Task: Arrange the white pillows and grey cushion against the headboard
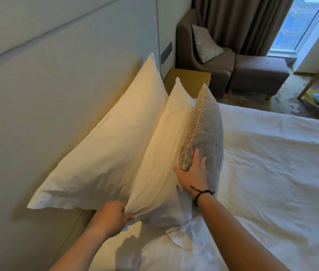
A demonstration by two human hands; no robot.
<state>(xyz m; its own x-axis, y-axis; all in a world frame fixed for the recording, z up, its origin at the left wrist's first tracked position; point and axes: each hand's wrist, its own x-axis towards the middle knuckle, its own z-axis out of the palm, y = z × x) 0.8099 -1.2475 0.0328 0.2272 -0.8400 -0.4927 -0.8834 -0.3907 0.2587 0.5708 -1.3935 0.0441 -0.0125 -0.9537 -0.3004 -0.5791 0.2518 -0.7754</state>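
— Two pillows, where do they sit?
— Back pillow (103, 153) leans on the headboard (37, 114), beyond the left hand (110, 217). Front pillow (160, 173) leans on the back one, and the left hand's fingers are closed, pinching its near lower corner.
— And the cushion (203, 133)?
— Upright on the bed (272, 173), resting against the front pillow. The right hand (192, 176) lies spread over its near end, thumb toward the pillow side, fingers on the grey face; open palm pressing, not clenched.
— Anything on that wrist?
— One dark cord (200, 194).
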